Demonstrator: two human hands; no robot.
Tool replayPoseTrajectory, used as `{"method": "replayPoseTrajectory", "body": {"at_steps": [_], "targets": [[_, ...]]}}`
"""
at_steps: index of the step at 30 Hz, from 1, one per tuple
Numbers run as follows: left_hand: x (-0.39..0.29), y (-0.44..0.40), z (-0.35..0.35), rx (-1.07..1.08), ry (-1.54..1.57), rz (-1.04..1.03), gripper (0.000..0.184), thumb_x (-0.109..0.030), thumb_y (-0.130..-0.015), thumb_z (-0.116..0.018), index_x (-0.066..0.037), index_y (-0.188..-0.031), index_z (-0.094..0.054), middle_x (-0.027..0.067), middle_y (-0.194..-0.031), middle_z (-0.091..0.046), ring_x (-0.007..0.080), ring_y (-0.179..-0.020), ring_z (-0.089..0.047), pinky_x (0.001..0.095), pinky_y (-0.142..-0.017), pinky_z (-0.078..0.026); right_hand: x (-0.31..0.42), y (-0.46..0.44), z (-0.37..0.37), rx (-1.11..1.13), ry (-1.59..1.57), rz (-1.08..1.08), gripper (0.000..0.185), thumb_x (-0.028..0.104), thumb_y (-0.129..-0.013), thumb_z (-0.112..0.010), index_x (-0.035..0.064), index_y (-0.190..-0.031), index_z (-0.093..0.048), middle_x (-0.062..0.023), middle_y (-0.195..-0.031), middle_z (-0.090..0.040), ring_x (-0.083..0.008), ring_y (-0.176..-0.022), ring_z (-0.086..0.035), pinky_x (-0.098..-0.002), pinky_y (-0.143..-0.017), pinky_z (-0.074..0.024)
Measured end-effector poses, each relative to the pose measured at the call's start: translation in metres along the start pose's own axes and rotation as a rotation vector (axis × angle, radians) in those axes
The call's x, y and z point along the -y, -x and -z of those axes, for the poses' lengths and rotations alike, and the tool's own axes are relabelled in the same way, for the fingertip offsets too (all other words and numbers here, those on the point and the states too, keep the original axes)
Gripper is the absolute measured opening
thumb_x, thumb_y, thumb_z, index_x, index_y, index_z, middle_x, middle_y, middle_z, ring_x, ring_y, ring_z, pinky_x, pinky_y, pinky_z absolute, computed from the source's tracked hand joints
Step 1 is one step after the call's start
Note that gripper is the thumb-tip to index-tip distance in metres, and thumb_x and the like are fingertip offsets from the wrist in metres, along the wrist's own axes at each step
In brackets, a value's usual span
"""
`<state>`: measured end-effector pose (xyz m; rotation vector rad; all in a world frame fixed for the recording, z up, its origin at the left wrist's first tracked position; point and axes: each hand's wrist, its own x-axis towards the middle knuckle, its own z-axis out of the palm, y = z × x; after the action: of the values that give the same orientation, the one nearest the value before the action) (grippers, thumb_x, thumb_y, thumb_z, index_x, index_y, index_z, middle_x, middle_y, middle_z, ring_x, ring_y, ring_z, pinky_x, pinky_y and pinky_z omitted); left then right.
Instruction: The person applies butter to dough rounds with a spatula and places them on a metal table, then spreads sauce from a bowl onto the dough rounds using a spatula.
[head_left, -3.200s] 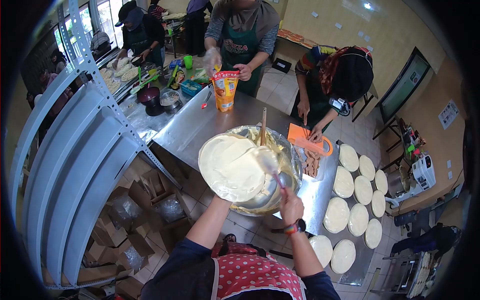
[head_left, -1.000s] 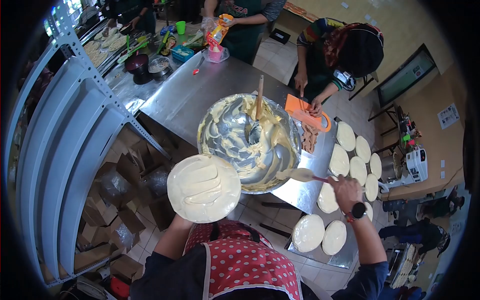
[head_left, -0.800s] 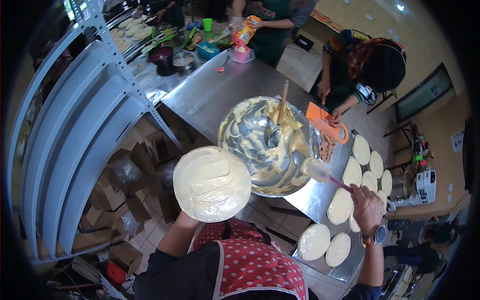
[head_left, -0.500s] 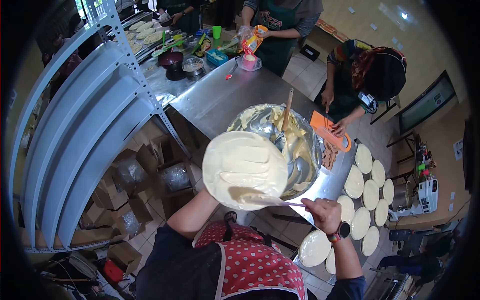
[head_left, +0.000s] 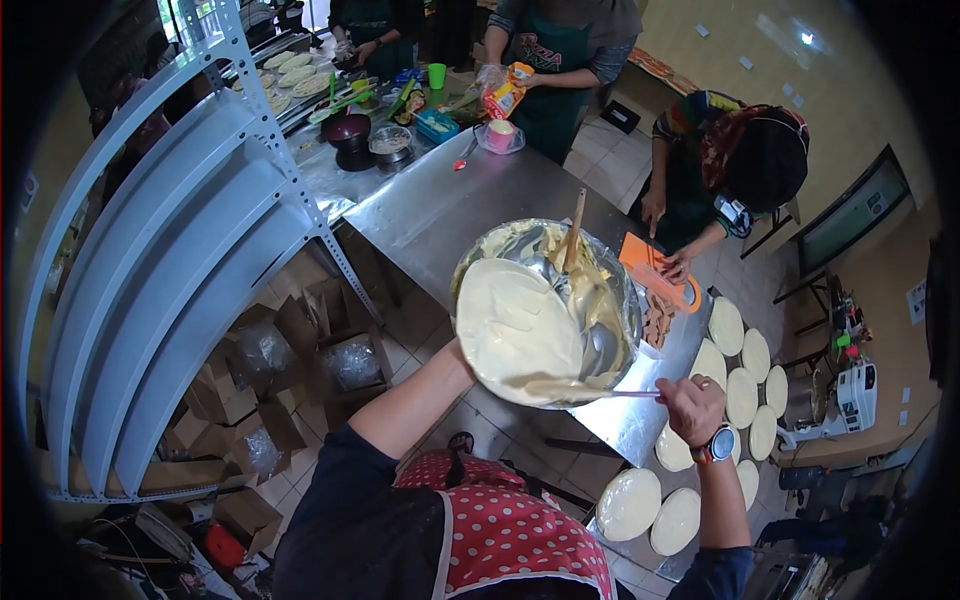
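Note:
My left hand (head_left: 461, 366) supports a round base covered in pale cream (head_left: 515, 320) from below; its fingers are hidden under the base. In my right hand (head_left: 693, 408) is the thin handle of a spatula (head_left: 570, 388), its blade smeared with cream and lying along the base's near edge. The base is tilted above the near left part of a large metal bowl (head_left: 622, 345). Thick yellowish cream coats the bowl's inside, and a wooden-handled utensil (head_left: 575, 235) leans in it.
Several cream-topped rounds (head_left: 742, 396) lie at the right. Beyond the bowl, a co-worker (head_left: 745, 150) cuts brown pieces (head_left: 658, 318) at an orange board (head_left: 640, 252). Another person (head_left: 560, 60) holds a packet (head_left: 507, 92). A grey metal shelf rack (head_left: 200, 230) and open cartons (head_left: 270, 370) stand left.
The base has moved right, further over the bowl, and my right hand has shifted right with the spatula. The cream's finger-like ridges look smoother now. The whole view has shifted slightly.

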<state>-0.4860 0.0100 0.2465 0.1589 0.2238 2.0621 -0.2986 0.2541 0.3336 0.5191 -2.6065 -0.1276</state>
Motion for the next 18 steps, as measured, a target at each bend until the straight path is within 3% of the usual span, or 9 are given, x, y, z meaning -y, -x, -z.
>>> {"method": "replayPoseTrajectory", "body": {"at_steps": [3,4,5,7,9,13,16,18], "targets": [[0.007,-0.017,0.013,0.012,0.096,0.03,0.044,-0.041,-0.089,-0.037,-0.009,-0.118,-0.047,0.0112,-0.112,-0.054,0.0248,-0.099,-0.055,0.042,-0.086,-0.046,0.004,-0.014,0.015,-0.006,0.101,0.11,0.027,0.02,-0.066,-0.067,0.0166,-0.091,-0.057,0.003,-0.054,-0.042,-0.0125,-0.045,-0.044,-0.0268,-0.04,-0.0341],[0.009,-0.012,0.002,-0.147,-0.06,-0.055,0.041,-0.04,-0.089,-0.039,-0.009,-0.115,-0.049,0.0109,-0.11,-0.056,0.0243,-0.097,-0.057,0.041,-0.085,-0.047,0.005,-0.02,0.019,-0.014,0.166,0.163,0.031,0.021,-0.067,-0.067,0.0173,-0.096,-0.057,0.004,-0.054,-0.041,-0.0111,-0.045,-0.042,-0.0256,-0.039,-0.0329],[0.012,-0.012,0.003,-0.142,-0.062,-0.055,0.041,-0.04,-0.089,-0.039,-0.009,-0.115,-0.049,0.0109,-0.11,-0.056,0.0243,-0.097,-0.057,0.041,-0.085,-0.047,0.008,-0.026,0.023,-0.017,0.171,0.164,0.031,0.021,-0.067,-0.067,0.0173,-0.096,-0.057,0.004,-0.054,-0.041,-0.0111,-0.045,-0.042,-0.0256,-0.039,-0.0329],[0.018,-0.012,-0.004,0.053,0.008,-0.143,0.04,-0.038,-0.09,-0.038,-0.009,-0.115,-0.049,0.0112,-0.11,-0.055,0.0245,-0.096,-0.057,0.0414,-0.085,-0.047,0.012,-0.041,0.029,-0.051,0.24,0.2,0.034,0.022,-0.069,-0.066,0.0176,-0.101,-0.058,0.0045,-0.054,-0.038,-0.0098,-0.044,-0.039,-0.0242,-0.039,-0.0319],[0.022,-0.016,-0.008,0.069,0.126,-0.078,0.041,-0.038,-0.09,-0.037,-0.009,-0.118,-0.046,0.0112,-0.114,-0.053,0.0247,-0.099,-0.055,0.0413,-0.086,-0.046,0.018,-0.057,0.033,-0.057,0.254,0.192,0.036,0.02,-0.07,-0.064,0.0175,-0.105,-0.057,0.0039,-0.054,-0.038,-0.0103,-0.045,-0.041,-0.025,-0.039,-0.0326],[0.031,-0.02,-0.017,0.059,0.031,-0.096,0.049,-0.043,-0.09,-0.035,-0.01,-0.125,-0.04,0.0111,-0.121,-0.048,0.0254,-0.105,-0.052,0.0418,-0.087,-0.046,0.031,-0.086,0.034,-0.014,0.203,-0.027,0.027,0.019,-0.075,-0.06,0.0171,-0.102,-0.058,0.0004,-0.056,-0.044,-0.0154,-0.048,-0.05,-0.0291,-0.04,-0.0379],[0.028,-0.021,-0.028,0.023,0.116,-0.066,0.051,-0.045,-0.09,-0.031,-0.01,-0.126,-0.039,0.0115,-0.122,-0.047,0.0254,-0.105,-0.052,0.0413,-0.089,-0.044,0.03,-0.082,0.024,0.036,0.025,-0.324,0.025,0.018,-0.077,-0.059,0.0191,-0.102,-0.058,-0.0047,-0.06,-0.054,-0.0218,-0.047,-0.054,-0.0336,-0.041,-0.0408],[0.026,-0.036,0.006,0.112,0.133,-0.098,0.052,-0.046,-0.09,-0.032,-0.009,-0.125,-0.039,0.0117,-0.121,-0.048,0.0255,-0.104,-0.052,0.0413,-0.089,-0.044,0.041,-0.069,0.022,0.03,-0.043,-0.328,0.025,0.018,-0.076,-0.061,0.0194,-0.101,-0.058,-0.0041,-0.059,-0.054,-0.0217,-0.047,-0.054,-0.0334,-0.041,-0.0408]]}}
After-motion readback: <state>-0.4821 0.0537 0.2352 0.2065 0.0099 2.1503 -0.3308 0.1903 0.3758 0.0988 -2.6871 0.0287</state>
